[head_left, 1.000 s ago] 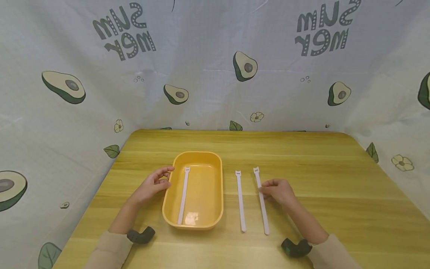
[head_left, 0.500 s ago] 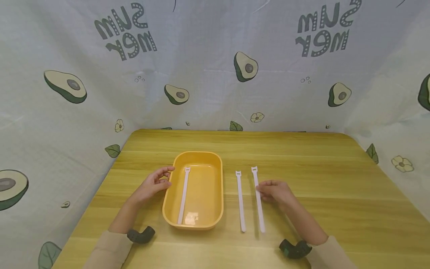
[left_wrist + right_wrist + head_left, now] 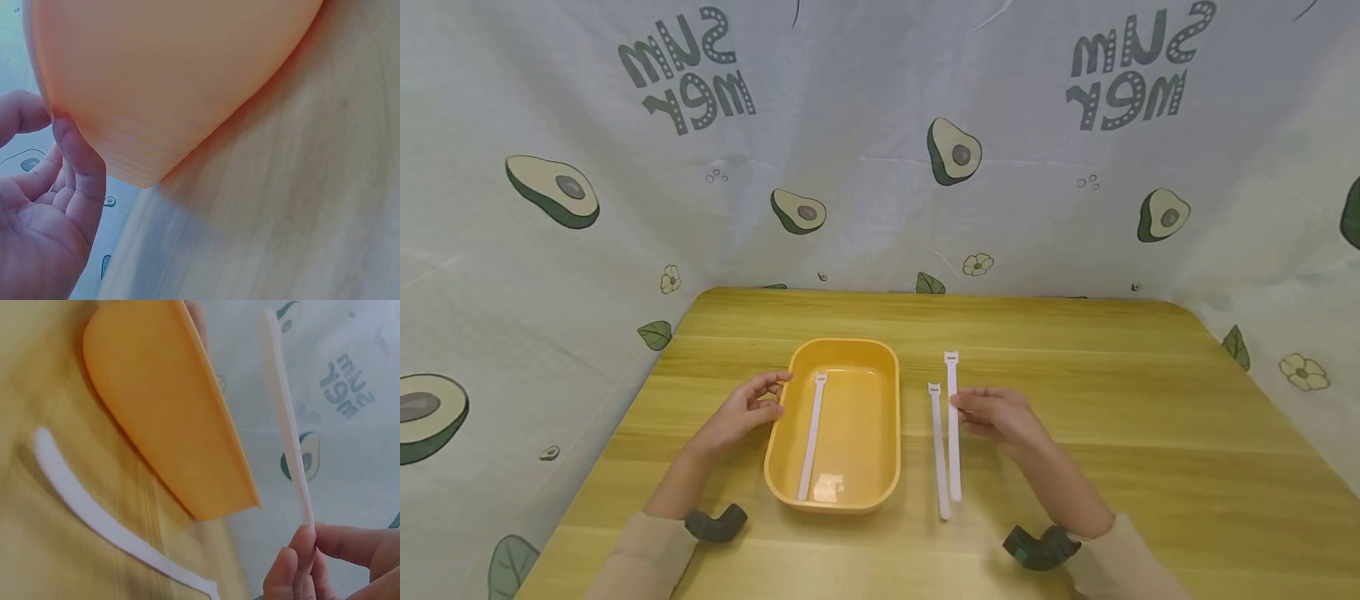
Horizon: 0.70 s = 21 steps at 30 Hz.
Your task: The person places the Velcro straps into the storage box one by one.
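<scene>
Between the thumb and fingertips of the right hand [image 3: 996, 414], the held strap [image 3: 954, 458], white and flat, is pinched nearer its slotted head than its tail; the right wrist view shows it raised clear of the table [image 3: 1112, 375]. Just beside it, on the side toward the tray, a second strap [image 3: 939, 454] of the same form lies on the wood, its slotted head toward the far edge. At the opposite side, the left hand [image 3: 747, 411] grips the rim of the yellow tray [image 3: 859, 429] between thumb and finger. Within this tray, a third strap [image 3: 811, 442] lies lengthwise, slightly slanted, near the wall that the left hand grips. Each forearm bears a dark curved device [image 3: 717, 525] close to a beige sleeve [image 3: 643, 550]. Beyond the table hangs a pale cloth [image 3: 865, 92], printed with avocados, leaves, flowers and reversed lettering.
</scene>
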### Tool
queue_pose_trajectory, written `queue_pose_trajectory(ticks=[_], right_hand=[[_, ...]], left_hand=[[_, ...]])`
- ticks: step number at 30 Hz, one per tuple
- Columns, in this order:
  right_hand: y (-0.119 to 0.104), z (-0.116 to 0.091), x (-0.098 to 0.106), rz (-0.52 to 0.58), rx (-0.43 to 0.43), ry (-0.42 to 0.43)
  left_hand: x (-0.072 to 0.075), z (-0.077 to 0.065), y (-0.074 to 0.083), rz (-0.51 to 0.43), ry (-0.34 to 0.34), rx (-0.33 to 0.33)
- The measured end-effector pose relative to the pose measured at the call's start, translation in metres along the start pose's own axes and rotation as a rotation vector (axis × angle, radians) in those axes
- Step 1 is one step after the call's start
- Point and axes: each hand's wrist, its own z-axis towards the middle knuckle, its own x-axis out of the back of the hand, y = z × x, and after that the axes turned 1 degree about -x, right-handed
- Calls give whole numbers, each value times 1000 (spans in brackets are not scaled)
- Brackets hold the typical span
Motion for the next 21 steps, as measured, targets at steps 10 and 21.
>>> queue_pose_trajectory(ticks=[10, 21], right_hand=[[-5, 4, -24, 86, -16, -33], [-8, 13, -55, 102, -14, -83]], left_hand=[[2, 1, -2, -9, -3, -21], [2, 3, -2, -7, 0, -9]])
